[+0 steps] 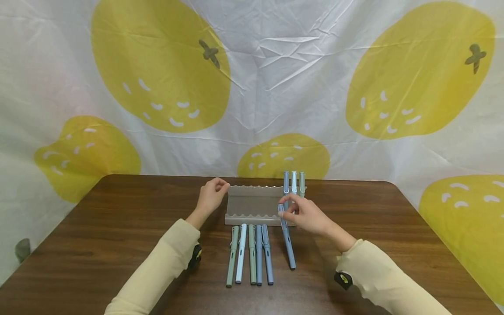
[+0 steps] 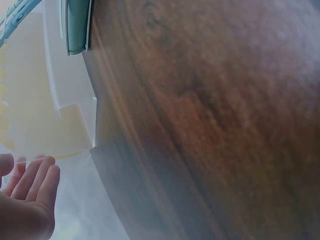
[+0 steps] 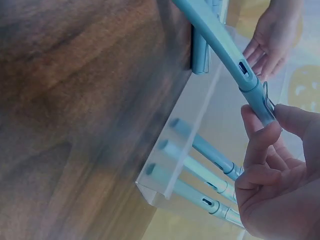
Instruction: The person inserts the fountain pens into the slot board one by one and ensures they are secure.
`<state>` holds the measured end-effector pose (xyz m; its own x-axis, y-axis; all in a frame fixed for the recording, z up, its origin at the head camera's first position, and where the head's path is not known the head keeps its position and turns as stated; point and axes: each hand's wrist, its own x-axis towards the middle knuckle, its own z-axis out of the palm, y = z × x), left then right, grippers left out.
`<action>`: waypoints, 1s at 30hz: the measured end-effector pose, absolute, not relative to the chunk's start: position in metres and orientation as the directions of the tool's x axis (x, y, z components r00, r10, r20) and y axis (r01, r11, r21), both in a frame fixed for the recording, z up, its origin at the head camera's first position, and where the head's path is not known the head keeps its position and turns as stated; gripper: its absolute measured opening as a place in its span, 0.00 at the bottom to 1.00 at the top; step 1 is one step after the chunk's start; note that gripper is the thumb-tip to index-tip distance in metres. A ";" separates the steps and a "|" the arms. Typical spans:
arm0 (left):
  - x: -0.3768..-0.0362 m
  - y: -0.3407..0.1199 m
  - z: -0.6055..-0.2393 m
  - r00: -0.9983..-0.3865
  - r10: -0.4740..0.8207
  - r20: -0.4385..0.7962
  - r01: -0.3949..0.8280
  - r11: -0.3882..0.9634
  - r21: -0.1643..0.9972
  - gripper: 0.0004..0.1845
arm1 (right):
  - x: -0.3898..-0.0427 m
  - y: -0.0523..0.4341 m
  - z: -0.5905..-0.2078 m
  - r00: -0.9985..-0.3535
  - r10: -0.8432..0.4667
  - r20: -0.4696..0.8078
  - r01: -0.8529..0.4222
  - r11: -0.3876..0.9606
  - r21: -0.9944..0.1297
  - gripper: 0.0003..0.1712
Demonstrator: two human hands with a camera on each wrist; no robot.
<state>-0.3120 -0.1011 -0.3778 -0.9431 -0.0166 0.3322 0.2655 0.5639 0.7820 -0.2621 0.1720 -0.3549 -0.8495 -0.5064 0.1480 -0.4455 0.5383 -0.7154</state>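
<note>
Head view: five pens (image 1: pixel 252 258) lay on the wood-grain bench (image 1: pixel 78 253); three pens (image 1: pixel 294 181) rested in the clear notched rack (image 1: pixel 252 203); the right hand's (image 1: pixel 311 216) fingers clamped one tilted pen (image 1: pixel 287 240) near the rack's front. Wrinkled cloth (image 1: pixel 283 100) hung behind.

Left wrist view: the left hand's (image 2: pixel 32 200) fingers were extended; rack contact could not be determined.

Right wrist view: the clamped pen carried a wire clip (image 3: pixel 266 92).
</note>
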 end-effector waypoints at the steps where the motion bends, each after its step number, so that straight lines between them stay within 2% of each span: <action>1: -0.312 -0.101 -0.378 -0.943 -0.016 0.333 0.266 0.565 0.781 0.10 | -0.263 0.172 -0.354 -0.855 -0.498 0.148 -0.440 0.542 -0.716 0.15; 14: -0.312 -0.101 -0.378 -0.943 -0.017 0.333 0.265 0.566 0.781 0.10 | -0.275 0.177 -0.342 -0.869 -0.447 0.213 -0.457 0.559 -0.692 0.16; 21: -0.312 -0.101 -0.378 -0.943 -0.016 0.333 0.266 0.566 0.781 0.10 | -0.281 0.179 -0.335 -0.895 -0.385 0.224 -0.424 0.582 -0.694 0.16; 30: -0.312 -0.101 -0.378 -0.945 -0.022 0.326 0.258 0.562 0.786 0.09 | -0.285 0.178 -0.326 -0.893 -0.359 0.273 -0.442 0.577 -0.686 0.15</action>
